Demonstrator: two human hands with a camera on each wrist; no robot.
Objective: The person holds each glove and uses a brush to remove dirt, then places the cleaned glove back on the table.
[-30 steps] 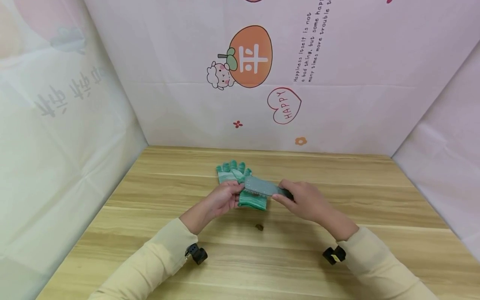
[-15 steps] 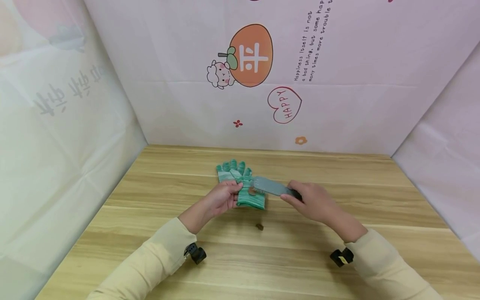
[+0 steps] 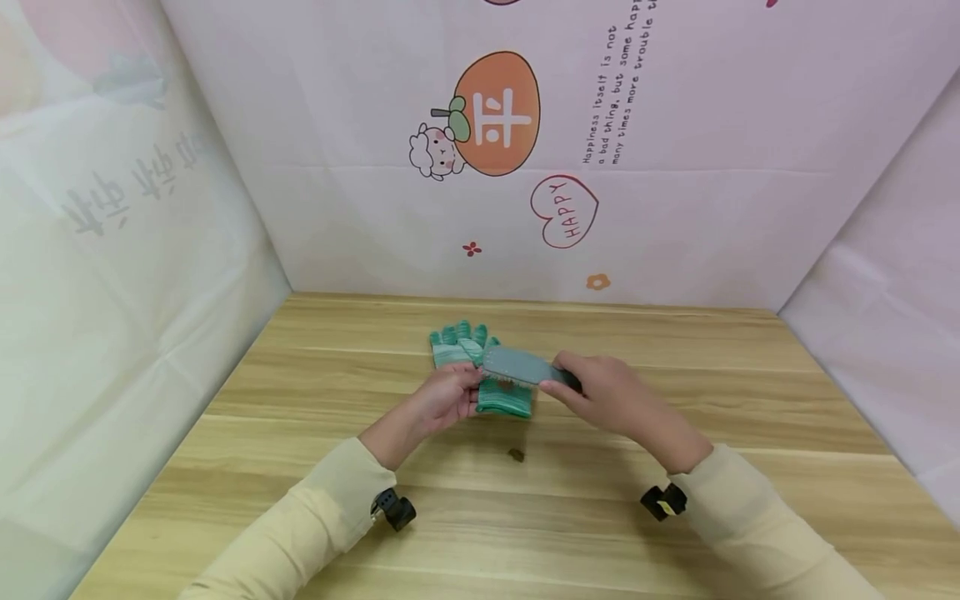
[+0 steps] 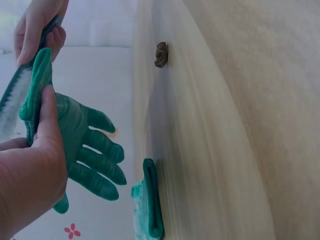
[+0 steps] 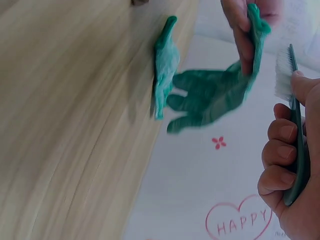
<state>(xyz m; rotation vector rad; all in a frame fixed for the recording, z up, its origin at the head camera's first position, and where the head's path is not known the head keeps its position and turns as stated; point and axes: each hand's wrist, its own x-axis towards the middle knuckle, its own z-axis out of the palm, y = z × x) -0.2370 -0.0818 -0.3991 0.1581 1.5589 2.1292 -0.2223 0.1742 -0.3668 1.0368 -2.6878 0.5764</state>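
Note:
My left hand (image 3: 447, 393) pinches a green knitted glove (image 3: 504, 403) at its cuff, thumb on one side and fingers on the other. The glove's fingers hang down in the left wrist view. A brush with a grey-green back (image 3: 516, 367) is in my right hand (image 3: 606, 395), fingers curled round its handle. Its pale bristles (image 5: 284, 75) face the glove, over a small reddish-brown mark (image 3: 507, 385); whether they touch it I cannot tell. A second green glove (image 4: 150, 202) lies on the table, partly hidden behind my left hand in the head view.
A small crumpled brown lump (image 3: 516, 455) lies on the wooden table (image 3: 480, 533) in front of the held glove. A printed white cloth (image 3: 360, 225) stands behind the table, with more cloth at both sides. A black wrist camera (image 3: 393, 507) sits by my left sleeve.
My right hand moved the brush right, uncovering the reddish-brown mark, then back left over the held glove. My left hand has stayed nearly still with the glove.

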